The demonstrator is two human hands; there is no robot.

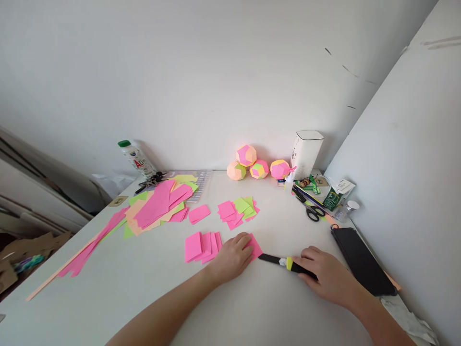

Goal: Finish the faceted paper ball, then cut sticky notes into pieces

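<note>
My left hand (pixel 233 255), with its fingers bent and close together, holds a pink paper piece (pixel 255 247) on the table. Most of that piece is hidden under the fingers. In my right hand (pixel 326 275) is a black utility knife with a yellow collar (pixel 289 263), the hand closed round its handle. Its dark blade points left, and the tip meets the edge of the pink paper. Left of my left hand lies a fanned row of pink paper squares (pixel 193 247). Beyond it are more pink squares (pixel 226 210) and green squares (pixel 245 206).
Pink, orange and green paper sheets (pixel 154 206) overlap at the left, with a white bottle (pixel 136 158) behind. Folded paper balls (pixel 259 169) and a white container (pixel 307 153) stand by the wall. Scissors (pixel 314 212) and a black phone (pixel 362 259) lie right.
</note>
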